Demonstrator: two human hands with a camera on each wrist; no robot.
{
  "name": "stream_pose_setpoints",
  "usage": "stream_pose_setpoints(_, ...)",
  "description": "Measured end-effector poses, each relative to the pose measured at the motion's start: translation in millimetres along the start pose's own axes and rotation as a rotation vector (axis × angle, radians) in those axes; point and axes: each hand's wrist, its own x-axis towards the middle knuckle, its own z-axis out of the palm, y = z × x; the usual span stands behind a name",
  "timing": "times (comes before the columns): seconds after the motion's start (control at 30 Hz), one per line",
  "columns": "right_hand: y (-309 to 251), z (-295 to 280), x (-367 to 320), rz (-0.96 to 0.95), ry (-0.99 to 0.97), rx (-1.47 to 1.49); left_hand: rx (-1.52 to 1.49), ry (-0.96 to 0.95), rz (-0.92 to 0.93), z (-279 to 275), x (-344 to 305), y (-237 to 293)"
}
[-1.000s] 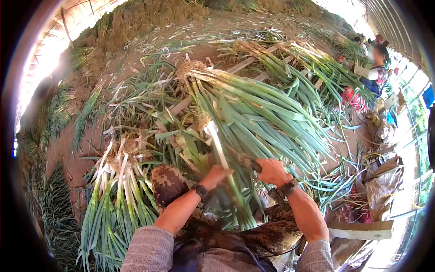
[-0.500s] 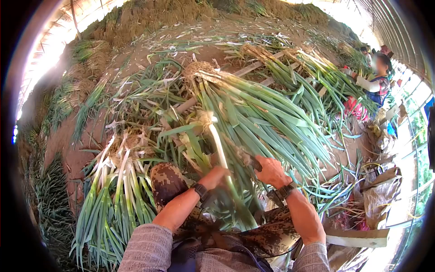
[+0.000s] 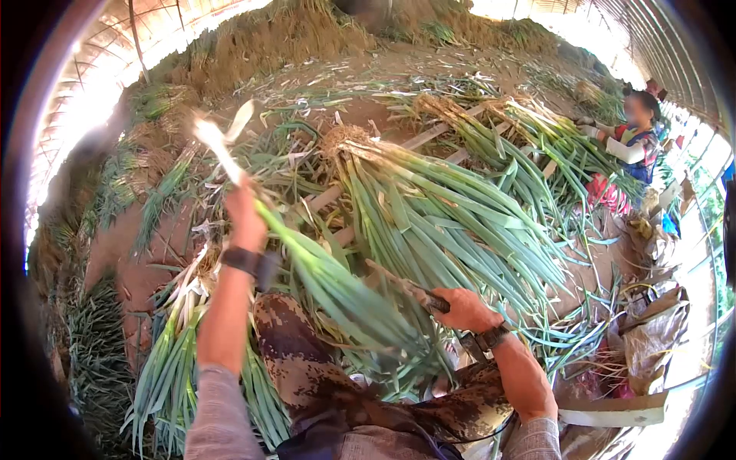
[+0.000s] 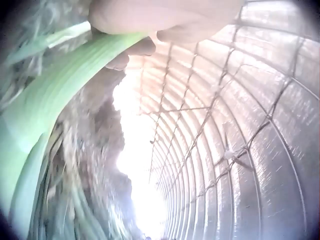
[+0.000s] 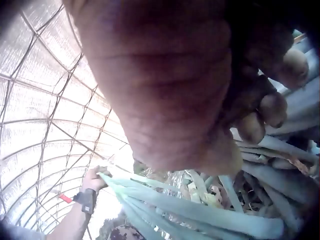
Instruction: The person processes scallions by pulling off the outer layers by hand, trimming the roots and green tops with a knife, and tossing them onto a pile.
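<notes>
In the head view my left hand [image 3: 246, 218] is raised at centre-left, gripping a long green onion [image 3: 310, 261] just below its blurred white end; the leaves trail down toward my lap. The left wrist view shows the fingers [image 4: 145, 17] curled round its green stalk [image 4: 65, 82]. My right hand [image 3: 465, 310] holds the dark handle of a tool [image 3: 412, 289] with a brownish, blade-like end, above the leaves. Beyond the tool lies a large bundle of green onions [image 3: 452, 207], roots toward the upper left. A second bundle [image 3: 172, 353] rests beside my left knee.
Loose leaves and more onion bundles [image 3: 529, 130] cover the ground ahead. Another person [image 3: 639, 142] sits at the upper right. A pale board [image 3: 613, 410] and crumpled sacking [image 3: 648, 337] lie at the right. Heaped plants [image 3: 261, 46] line the back.
My left hand has swung up and to the left, carrying the onion away from beside the tool. The right hand has stayed nearly in place with the tool.
</notes>
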Motion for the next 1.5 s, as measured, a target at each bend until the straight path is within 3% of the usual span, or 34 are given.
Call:
stream_pose_setpoints(0.03, 0, -1, -1, 0.007, 0.028, 0.008, 0.069, 0.065, 0.068, -4, 21, 44)
stream_pose_setpoints(0.07, 1, -2, -2, 0.014, 0.052, 0.018, 0.056, -0.081, 0.326, -32, 58, 66)
stream_pose_setpoints(0.1, 2, -2, -2, 0.010, 0.050, 0.024, 0.130, 0.093, 0.216, -33, 75, 117)
stream_pose_setpoints(0.2, 6, -7, 1, 0.058, 0.042, 0.049, 0.474, 0.158, 0.543, -62, 97, 231)
stream_pose_setpoints(0.3, 6, -12, 2, 0.107, 0.037, 0.063, 0.649, 0.218, 0.602, -106, 115, 300)
stream_pose_setpoints(0.37, 10, -12, 4, 0.117, 0.044, 0.068, 1.169, 0.253, 0.785, -153, 138, 326)
stream_pose_setpoints(0.4, 12, -13, 5, 0.133, 0.062, 0.073, 1.172, 0.257, 0.780, -179, 145, 325)
stream_pose_setpoints(0.47, 13, -17, 6, 0.181, 0.052, 0.089, 1.728, 0.209, 0.826, -238, 148, 296)
stream_pose_setpoints(0.53, 28, -17, 9, 0.159, 0.113, 0.071, 1.833, 0.029, 0.498, -304, 151, 239)
stream_pose_setpoints(0.57, 36, -21, 10, 0.186, 0.086, 0.070, 2.126, 0.068, 0.255, -290, 130, 205)
stream_pose_setpoints(0.6, 39, -31, 11, 0.196, 0.097, 0.070, 2.181, 0.022, 0.293, -286, 124, 168)
stream_pose_setpoints(0.63, 40, -45, 13, 0.222, 0.067, 0.019, 1.878, -0.043, 0.422, -308, 134, 119)
stream_pose_setpoints(0.67, 44, -58, 12, 0.248, 0.035, -0.035, 1.658, -0.156, 0.438, -275, 116, 86)
stream_pose_setpoints(0.7, 52, -67, 10, 0.192, 0.131, -0.014, 1.704, -0.384, 0.431, -235, 113, 64)
stream_pose_setpoints(0.73, 59, -81, 10, 0.199, 0.137, -0.025, 1.822, -0.600, 0.332, -143, 71, 64)
stream_pose_setpoints(0.77, 64, -98, 11, 0.225, 0.081, -0.064, 1.612, -0.570, 0.703, -137, 81, 14)
stream_pose_setpoints(0.8, 65, -115, 13, 0.251, 0.027, -0.103, 1.581, -0.520, 0.134, -68, 76, 4)
stream_pose_setpoints(0.87, 63, -140, 14, 0.297, 0.023, -0.115, 1.412, -0.680, 0.298, 7, 75, -59)
stream_pose_setpoints(0.9, 72, -147, 15, 0.299, 0.004, -0.139, 1.403, -0.776, 0.173, 59, 56, -65)
stream_pose_setpoints(1.03, 68, -179, 26, 0.317, -0.001, -0.167, 1.268, -1.062, 0.187, 202, 34, -146)
stream_pose_setpoints(1.07, 69, -186, 30, 0.334, 0.000, -0.164, 1.286, -1.091, 0.429, 223, 46, -201)
stream_pose_setpoints(1.1, 72, -194, 37, 0.336, -0.038, -0.172, 1.313, -1.121, 0.411, 253, 34, -200)
stream_pose_setpoints(1.2, 94, -203, 55, 0.273, 0.026, -0.151, 1.261, -1.054, 0.639, 295, 35, -261)
stream_pose_setpoints(1.3, 101, -214, 73, 0.235, 0.034, -0.117, 1.252, -1.167, 0.658, 313, 52, -285)
stream_pose_setpoints(1.33, 103, -218, 81, 0.247, 0.007, -0.091, 1.256, -1.167, 0.648, 320, 55, -287)
stream_pose_setpoints(1.4, 118, -220, 92, 0.229, -0.012, -0.086, 1.419, -1.332, 0.434, 328, 59, -290)
stream_pose_setpoints(1.5, 134, -220, 103, 0.190, -0.027, -0.102, 1.454, -1.290, 0.384, 328, 52, -289)
